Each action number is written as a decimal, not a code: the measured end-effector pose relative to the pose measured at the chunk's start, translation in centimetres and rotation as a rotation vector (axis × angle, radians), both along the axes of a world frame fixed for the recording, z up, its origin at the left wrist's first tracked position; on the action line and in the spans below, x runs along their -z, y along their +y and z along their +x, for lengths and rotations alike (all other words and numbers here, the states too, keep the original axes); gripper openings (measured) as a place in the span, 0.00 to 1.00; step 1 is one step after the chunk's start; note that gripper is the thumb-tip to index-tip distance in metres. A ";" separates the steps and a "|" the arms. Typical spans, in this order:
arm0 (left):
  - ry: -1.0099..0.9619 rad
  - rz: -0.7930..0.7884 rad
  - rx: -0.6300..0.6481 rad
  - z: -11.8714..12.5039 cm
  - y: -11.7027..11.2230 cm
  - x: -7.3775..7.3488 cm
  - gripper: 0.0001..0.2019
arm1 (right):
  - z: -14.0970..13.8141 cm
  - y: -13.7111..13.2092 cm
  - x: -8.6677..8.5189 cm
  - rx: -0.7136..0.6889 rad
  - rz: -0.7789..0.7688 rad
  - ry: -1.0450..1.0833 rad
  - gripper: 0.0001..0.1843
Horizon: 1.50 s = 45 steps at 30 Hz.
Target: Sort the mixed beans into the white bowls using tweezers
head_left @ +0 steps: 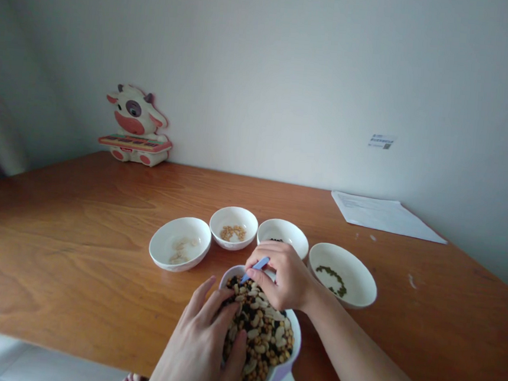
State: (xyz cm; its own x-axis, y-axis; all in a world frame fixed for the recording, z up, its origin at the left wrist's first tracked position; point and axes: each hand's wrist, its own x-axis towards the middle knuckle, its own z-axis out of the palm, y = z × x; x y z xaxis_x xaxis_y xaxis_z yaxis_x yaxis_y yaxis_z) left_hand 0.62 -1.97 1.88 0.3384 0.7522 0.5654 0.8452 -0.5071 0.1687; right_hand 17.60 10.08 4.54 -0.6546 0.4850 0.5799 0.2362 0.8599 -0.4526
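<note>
A white bowl (295, 336) with a lilac handle, heaped with mixed white, tan and black beans, sits near the table's front edge. My left hand (202, 346) rests on its left rim, fingers spread flat over the beans. My right hand (284, 276) hovers over the far side of the bowl, fingers closed on small blue tweezers (256, 268) whose tip points down into the beans.
Beyond stand several small white bowls: one with pale beans (180, 243), one with tan beans (233, 227), one with dark beans (283, 234), one with green beans (342, 275). A cow-shaped toy (135, 127) and papers (383, 215) lie by the wall.
</note>
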 end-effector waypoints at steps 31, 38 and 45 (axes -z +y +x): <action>-0.069 -0.113 0.014 0.2 -0.3 0.2 0.15 | -0.5 -0.1 0.6 -0.033 0.031 -0.021 0.06; -0.036 -0.111 0.008 0.0 -0.2 0.5 0.16 | -0.4 -0.1 0.5 -0.046 0.018 0.042 0.07; -0.044 -0.113 0.017 -0.1 -0.3 0.4 0.16 | -0.4 -0.1 0.5 -0.038 0.015 0.054 0.07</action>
